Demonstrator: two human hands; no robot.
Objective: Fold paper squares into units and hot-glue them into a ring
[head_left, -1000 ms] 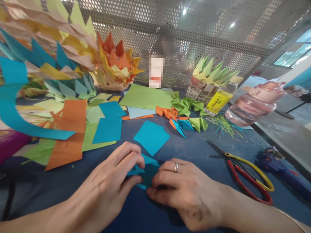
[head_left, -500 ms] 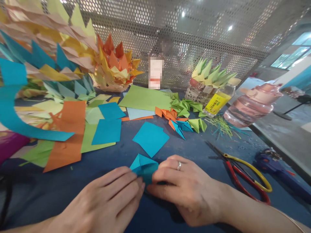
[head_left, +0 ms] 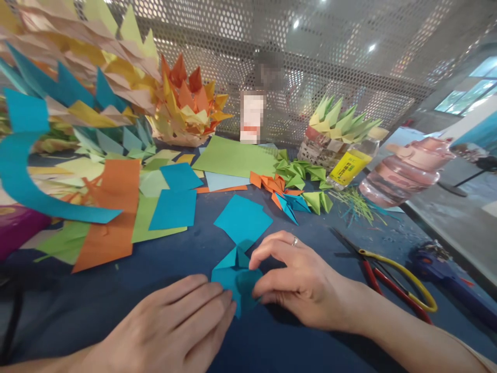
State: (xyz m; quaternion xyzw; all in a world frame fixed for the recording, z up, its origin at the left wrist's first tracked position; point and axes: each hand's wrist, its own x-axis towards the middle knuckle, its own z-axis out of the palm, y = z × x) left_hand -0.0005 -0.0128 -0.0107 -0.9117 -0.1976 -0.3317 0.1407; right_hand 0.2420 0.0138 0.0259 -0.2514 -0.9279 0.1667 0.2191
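Note:
A partly folded square of blue origami paper (head_left: pixel 238 287) lies low in front of me, a small raised peak at its far corner. My left hand (head_left: pixel 182 316) lies along its left edge, fingers stretched side by side, tips holding the paper against the table. At the right edge, my right hand (head_left: pixel 298 280) has its lower fingertips closed on the paper, while the index finger is bent and raised a little above it. A ring is on this hand. Just beyond the fold lie flat blue paper squares (head_left: pixel 244 217), the nearest touching the peak.
Red-and-yellow-handled scissors (head_left: pixel 399 280) and a blue glue gun (head_left: pixel 450 274) lie at right. Behind them stand a pink water bottle (head_left: pixel 404 171) and a yellow-labelled bottle (head_left: pixel 351 166). Folded paper pieces (head_left: pixel 298 173), an orange strip (head_left: pixel 111 207) and large paper models (head_left: pixel 190 103) occupy the back and left.
My right hand has loosened and shifted slightly right, its index finger lifting, so more of the folded blue paper shows. My left hand stays at the left edge.

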